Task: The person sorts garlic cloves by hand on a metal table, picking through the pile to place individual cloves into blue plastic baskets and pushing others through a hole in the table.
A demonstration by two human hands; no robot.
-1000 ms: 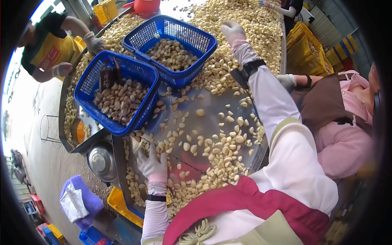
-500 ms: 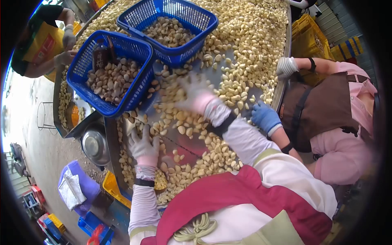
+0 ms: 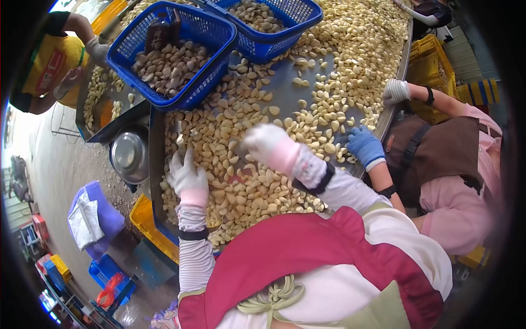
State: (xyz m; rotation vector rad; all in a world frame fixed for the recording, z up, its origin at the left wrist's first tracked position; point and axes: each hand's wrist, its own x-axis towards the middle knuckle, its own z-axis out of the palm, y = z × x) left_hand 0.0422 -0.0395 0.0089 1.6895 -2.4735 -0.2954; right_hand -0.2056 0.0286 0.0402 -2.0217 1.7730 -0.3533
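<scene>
Pale, cream-coloured pieces that look like garlic cloves (image 3: pixel 257 192) lie in a thick layer on the metal table in front of me. My left hand (image 3: pixel 188 178), in a white glove, rests on the cloves near the table's left edge, its fingers spread. Over the middle of the layer is my right hand (image 3: pixel 266 143), gloved too and slightly blurred, with its fingers curled in. I cannot tell what is in them. Beyond my hands stands a blue basket (image 3: pixel 211 77) holding browner cloves and a dark bottle (image 3: pixel 157 34).
A second blue basket (image 3: pixel 298 22) of cloves touches the first. At right, a co-worker's blue-gloved hand (image 3: pixel 364 147) and white-gloved hand (image 3: pixel 395 92) are at the table edge (image 3: pixel 404 71). Another person in a yellow apron (image 3: pixel 55 68) works at far left. A metal bowl (image 3: pixel 127 156) sits beside the table.
My right hand has come back toward me and curled from spread fingers. More cloves now cover the area before me. The view has shifted, so the baskets appear higher.
</scene>
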